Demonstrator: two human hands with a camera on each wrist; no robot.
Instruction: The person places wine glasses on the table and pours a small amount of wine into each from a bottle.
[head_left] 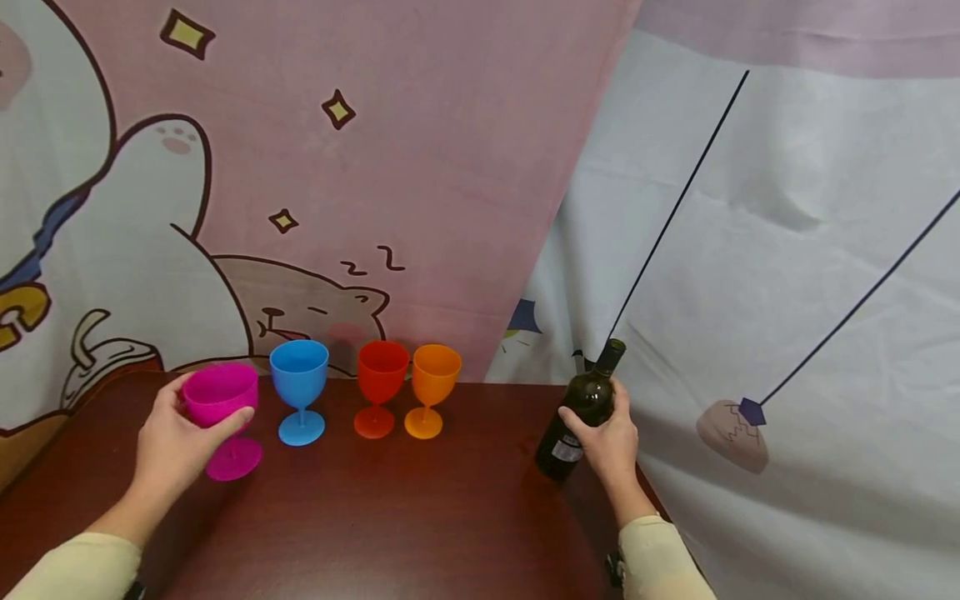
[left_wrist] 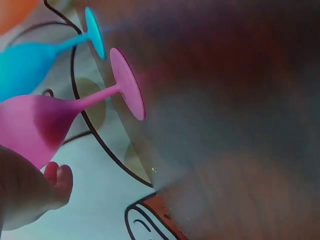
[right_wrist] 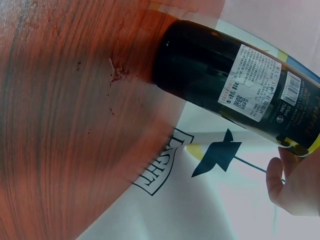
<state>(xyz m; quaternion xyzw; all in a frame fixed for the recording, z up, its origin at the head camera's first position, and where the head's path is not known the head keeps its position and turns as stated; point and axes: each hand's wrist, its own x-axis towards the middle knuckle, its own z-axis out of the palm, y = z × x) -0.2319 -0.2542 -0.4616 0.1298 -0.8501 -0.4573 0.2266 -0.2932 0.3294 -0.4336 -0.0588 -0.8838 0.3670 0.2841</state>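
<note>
My left hand (head_left: 176, 433) grips a magenta plastic goblet (head_left: 222, 393) around its bowl, fingers behind and thumb across the near side. The left wrist view shows the goblet's stem and round foot (left_wrist: 127, 85) at the tabletop. On the right, my right hand (head_left: 611, 437) holds a dark green wine bottle (head_left: 588, 400), thumb and fingers around its upper body. The bottle's neck points up, and its base is close to the table. White printed labels (right_wrist: 251, 82) show on its side in the right wrist view.
Blue (head_left: 300, 371), red (head_left: 382, 371) and orange (head_left: 435, 375) goblets stand upright along the back of the brown wooden table (head_left: 390, 517). A small dark tip (head_left: 578, 360) shows behind the bottle. Printed cloth (head_left: 450, 167) hangs behind the table. Wet-looking marks (right_wrist: 117, 70) lie near the bottle's base.
</note>
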